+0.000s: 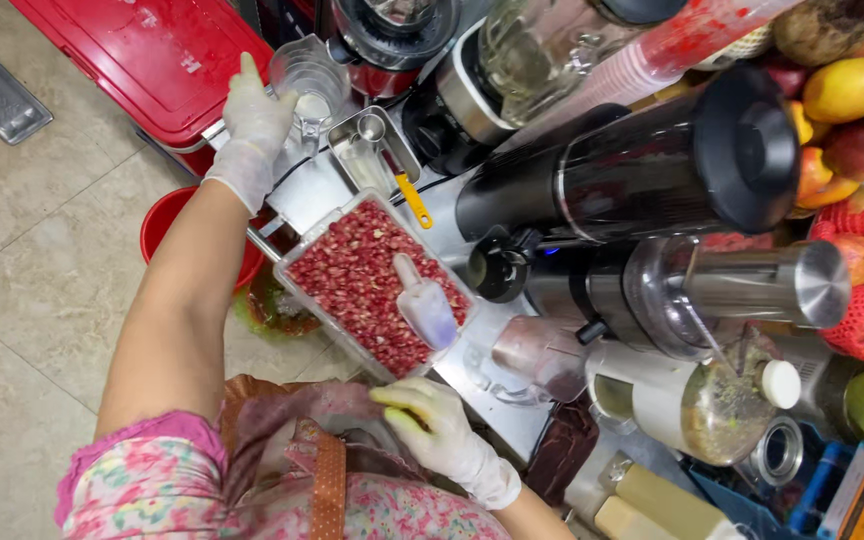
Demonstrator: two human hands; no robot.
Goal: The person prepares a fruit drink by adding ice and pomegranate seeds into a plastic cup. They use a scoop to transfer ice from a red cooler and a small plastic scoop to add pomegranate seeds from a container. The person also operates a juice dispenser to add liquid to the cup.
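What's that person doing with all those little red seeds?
A person in thin gloves stands at a crowded juice counter. Their left hand reaches out to a clear measuring cup. Their right hand rests near the close edge of a clear tray of red pomegranate seeds, where a small plastic scoop lies. Juicers and fruit surround it.

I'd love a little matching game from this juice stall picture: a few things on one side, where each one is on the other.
Things:
1. left hand
2. right hand
3. scoop
4. orange-handled spoon

Places:
A. lying in the tray of red seeds
B. in the small metal tin
C. at the clear plastic cup
D. near the tray's closest corner

Pairs: 1-C, 2-D, 3-A, 4-B
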